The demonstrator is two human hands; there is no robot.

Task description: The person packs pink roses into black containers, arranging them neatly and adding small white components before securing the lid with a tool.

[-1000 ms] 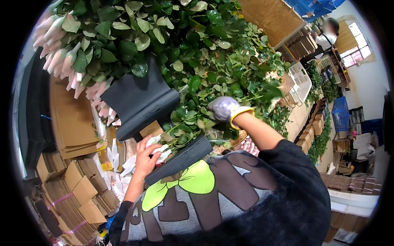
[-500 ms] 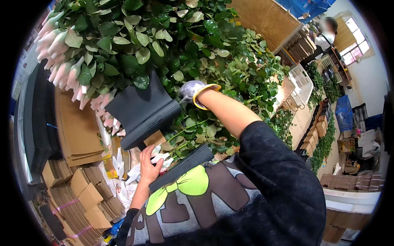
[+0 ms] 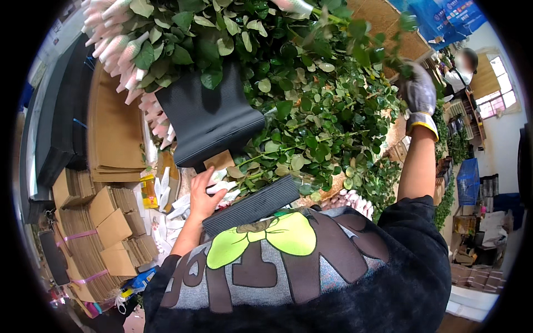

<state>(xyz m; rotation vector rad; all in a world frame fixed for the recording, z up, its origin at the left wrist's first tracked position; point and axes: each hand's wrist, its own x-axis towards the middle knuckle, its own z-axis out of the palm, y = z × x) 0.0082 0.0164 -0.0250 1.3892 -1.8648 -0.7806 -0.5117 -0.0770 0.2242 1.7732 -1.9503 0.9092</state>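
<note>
My bare left hand (image 3: 205, 195) curves its thumb and fingers around white-netted rose heads (image 3: 221, 187), whose leafy stems (image 3: 277, 147) run off to the right. My right hand (image 3: 420, 94), in a grey glove with a yellow-edged cuff, is raised far to the right. Its fingers are closed on the leafy end of a long rose (image 3: 293, 5), whose netted head is at the top edge; the grip itself is blurred. Between the hands and a big pile of netted roses (image 3: 114, 47) lies a black ribbed sheet (image 3: 214, 119). Another black ribbed strip (image 3: 252, 205) lies against my shirt.
Cardboard sheets (image 3: 114, 125) and tied stacks of folded cartons (image 3: 83, 238) stand at the left. More pink netted heads (image 3: 353, 202) lie near my right side. At the far right are a blue crate (image 3: 467, 181) and another person (image 3: 463, 69) in the background.
My right hand has swung from the leaves in the middle out to the far right, bringing a long rose with it. My left hand stays at the netted heads; the view has shifted slightly.
</note>
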